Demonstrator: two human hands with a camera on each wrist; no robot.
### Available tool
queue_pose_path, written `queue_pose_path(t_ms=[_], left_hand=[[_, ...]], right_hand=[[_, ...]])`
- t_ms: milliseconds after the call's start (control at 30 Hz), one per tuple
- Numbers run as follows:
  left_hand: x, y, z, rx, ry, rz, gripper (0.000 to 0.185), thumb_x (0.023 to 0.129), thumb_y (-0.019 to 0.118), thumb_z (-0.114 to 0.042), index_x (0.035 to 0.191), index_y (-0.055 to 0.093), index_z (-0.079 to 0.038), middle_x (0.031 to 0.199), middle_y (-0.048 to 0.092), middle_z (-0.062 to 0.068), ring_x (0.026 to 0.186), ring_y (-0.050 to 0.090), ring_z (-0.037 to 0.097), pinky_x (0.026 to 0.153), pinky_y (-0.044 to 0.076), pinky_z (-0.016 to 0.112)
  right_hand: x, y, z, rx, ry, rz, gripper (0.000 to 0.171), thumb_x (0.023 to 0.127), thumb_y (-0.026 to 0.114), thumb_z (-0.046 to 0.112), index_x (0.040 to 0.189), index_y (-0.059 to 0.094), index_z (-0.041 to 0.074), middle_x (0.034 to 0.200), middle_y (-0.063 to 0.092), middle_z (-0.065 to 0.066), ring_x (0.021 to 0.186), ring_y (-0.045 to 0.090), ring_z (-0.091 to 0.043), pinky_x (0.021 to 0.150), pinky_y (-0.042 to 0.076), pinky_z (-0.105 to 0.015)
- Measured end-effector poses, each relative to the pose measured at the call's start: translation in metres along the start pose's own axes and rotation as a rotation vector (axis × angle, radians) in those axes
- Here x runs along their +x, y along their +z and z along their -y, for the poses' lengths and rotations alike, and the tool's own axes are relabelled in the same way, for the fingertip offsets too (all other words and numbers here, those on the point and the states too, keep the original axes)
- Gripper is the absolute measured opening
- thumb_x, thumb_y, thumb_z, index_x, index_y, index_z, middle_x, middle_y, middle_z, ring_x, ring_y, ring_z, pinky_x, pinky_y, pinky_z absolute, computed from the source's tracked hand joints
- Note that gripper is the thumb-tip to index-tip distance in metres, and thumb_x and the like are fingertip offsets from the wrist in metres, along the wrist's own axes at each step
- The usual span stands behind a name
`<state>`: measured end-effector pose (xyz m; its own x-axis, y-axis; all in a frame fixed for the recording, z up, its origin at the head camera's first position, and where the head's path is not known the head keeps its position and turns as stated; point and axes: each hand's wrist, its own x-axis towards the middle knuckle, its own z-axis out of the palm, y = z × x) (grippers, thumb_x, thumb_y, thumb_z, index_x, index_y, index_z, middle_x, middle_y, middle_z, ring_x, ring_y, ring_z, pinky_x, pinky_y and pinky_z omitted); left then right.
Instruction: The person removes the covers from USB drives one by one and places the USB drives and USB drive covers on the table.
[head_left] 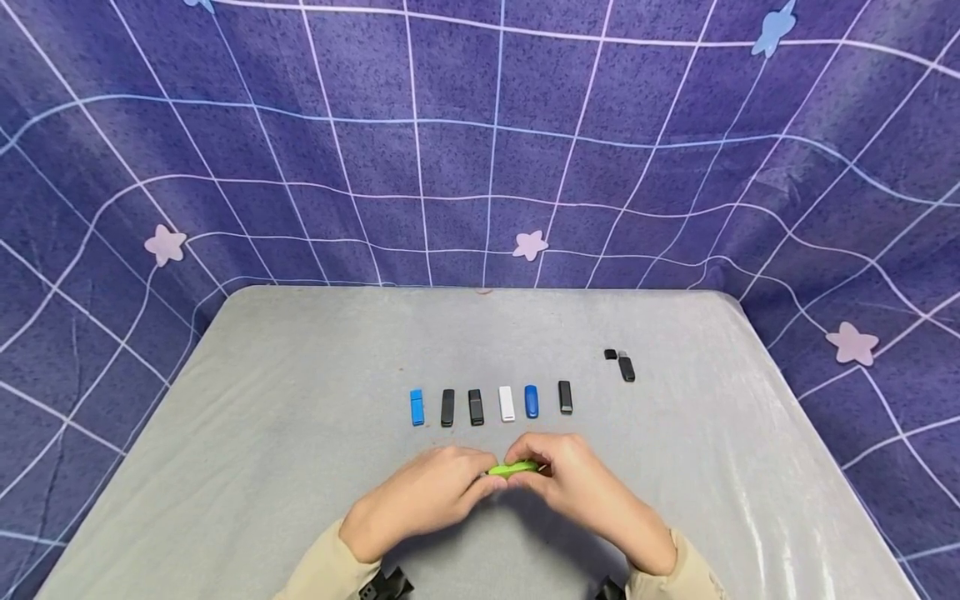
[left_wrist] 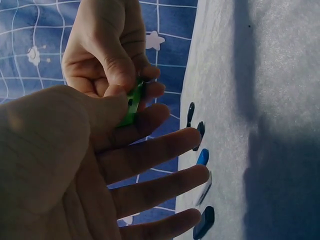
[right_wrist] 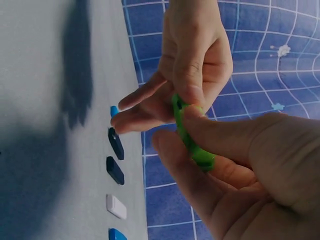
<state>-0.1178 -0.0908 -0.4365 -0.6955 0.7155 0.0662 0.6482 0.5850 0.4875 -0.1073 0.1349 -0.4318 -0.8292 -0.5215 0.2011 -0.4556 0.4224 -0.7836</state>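
Note:
Both hands meet over the near middle of the grey table (head_left: 285, 392) and pinch one green USB stick (head_left: 514, 468) between them. My left hand (head_left: 483, 481) pinches its left end with the thumb, and its other fingers stretch out straight. My right hand (head_left: 527, 467) grips the right end between thumb and fingers. The left wrist view shows the green stick (left_wrist: 132, 104) under the right hand's (left_wrist: 131, 82) thumb. In the right wrist view the green stick (right_wrist: 192, 139) lies across the right hand's fingers (right_wrist: 200, 182), and the left hand (right_wrist: 186, 97) holds its far end.
Just beyond the hands lies a row of several USB sticks: light blue (head_left: 417, 407), black (head_left: 447, 407), black (head_left: 476, 407), white (head_left: 507, 403), blue (head_left: 532, 401), black (head_left: 566, 397). To the right lies a black stick (head_left: 626, 367) beside its loose cap (head_left: 611, 354). A purple grid cloth (head_left: 480, 150) hangs behind.

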Motion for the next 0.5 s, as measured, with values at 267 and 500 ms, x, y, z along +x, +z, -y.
queue_pose_path(t_ms=[267,500], left_hand=[[-0.0007,-0.0017,0.0007,-0.002,-0.003,-0.023,0.034,0.104,0.056,-0.041,0.080,0.064,-0.018,0.070,0.046,-0.016,0.065,0.043,-0.001,0.061,0.040,0.019],[-0.0015,0.0009,-0.0001,-0.044,0.002,0.016,0.023,0.102,0.059,-0.040,0.088,0.062,-0.023,0.071,0.046,-0.017,0.063,0.042,-0.004,0.058,0.039,0.017]], right_hand=[[-0.0005,-0.0031,0.0007,-0.081,-0.025,0.034,0.017,0.089,0.078,0.021,0.101,0.079,0.008,0.086,0.076,0.003,0.070,0.056,0.006,0.063,0.054,-0.018],[-0.0011,-0.0019,0.0034,-0.132,-0.058,0.032,0.008,0.091,0.078,0.020,0.093,0.080,0.013,0.075,0.069,0.010,0.061,0.046,0.010,0.054,0.046,-0.014]])
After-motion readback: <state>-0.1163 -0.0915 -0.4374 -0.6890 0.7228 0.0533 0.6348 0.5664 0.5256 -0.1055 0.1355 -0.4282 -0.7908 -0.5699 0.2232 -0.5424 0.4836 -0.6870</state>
